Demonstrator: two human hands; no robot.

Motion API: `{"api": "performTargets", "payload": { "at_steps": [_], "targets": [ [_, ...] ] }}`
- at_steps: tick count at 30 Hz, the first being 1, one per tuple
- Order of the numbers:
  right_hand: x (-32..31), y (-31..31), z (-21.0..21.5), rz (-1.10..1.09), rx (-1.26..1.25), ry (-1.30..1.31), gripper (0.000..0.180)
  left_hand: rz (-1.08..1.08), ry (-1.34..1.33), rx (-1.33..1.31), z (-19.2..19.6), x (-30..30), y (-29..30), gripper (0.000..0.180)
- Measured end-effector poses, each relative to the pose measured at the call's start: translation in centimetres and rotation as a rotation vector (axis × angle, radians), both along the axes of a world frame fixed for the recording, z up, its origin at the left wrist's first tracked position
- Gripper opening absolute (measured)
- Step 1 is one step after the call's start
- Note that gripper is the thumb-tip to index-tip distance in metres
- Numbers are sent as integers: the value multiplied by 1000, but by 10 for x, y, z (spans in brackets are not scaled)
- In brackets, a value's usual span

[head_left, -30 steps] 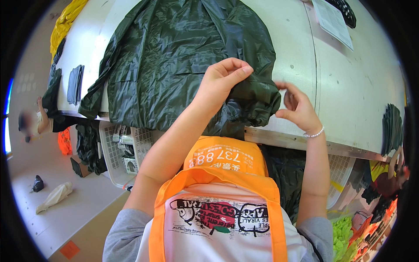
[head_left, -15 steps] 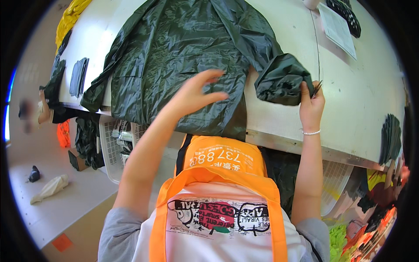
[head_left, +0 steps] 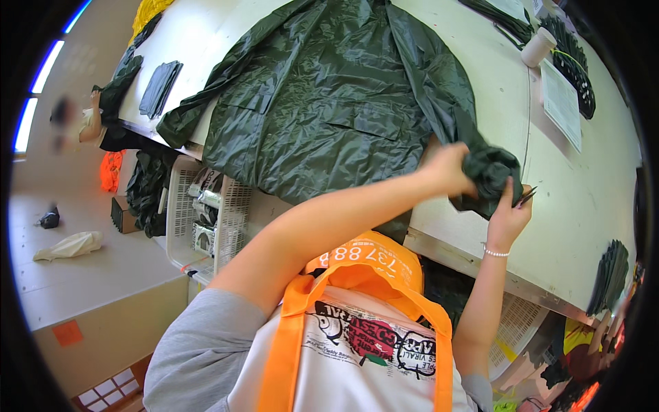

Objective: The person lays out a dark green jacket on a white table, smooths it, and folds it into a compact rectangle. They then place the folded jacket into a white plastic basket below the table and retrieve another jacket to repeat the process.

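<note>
Both hands gripping jacket sleeve, paper sheet, white cup nearby

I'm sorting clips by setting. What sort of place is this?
Probably a garment workshop: a dark green jacket spread on a big white table, folded dark cloth stacks, and plastic crates below.

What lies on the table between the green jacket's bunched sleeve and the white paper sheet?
In the head view, only bare white table lies between the bunched sleeve and the paper sheet; a thin dark line crosses it.
</note>
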State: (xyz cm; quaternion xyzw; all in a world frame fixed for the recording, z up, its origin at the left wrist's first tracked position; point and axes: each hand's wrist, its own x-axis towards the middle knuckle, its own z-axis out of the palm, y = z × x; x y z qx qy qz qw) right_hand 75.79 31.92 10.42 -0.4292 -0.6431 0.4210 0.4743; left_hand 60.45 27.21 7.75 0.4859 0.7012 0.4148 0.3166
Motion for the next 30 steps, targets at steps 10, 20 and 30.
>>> {"api": "performTargets", "payload": {
  "at_steps": [10,20,30],
  "targets": [
    [12,-42,24,343,232,-227,28,187,145,224,41,-39,-60,28],
    [22,-36,25,26,332,-14,28,0,524,476,70,-6,-74,36],
    [44,-62,32,190,235,-290,25,-66,636,693,75,-12,-75,29]
  ]
}}
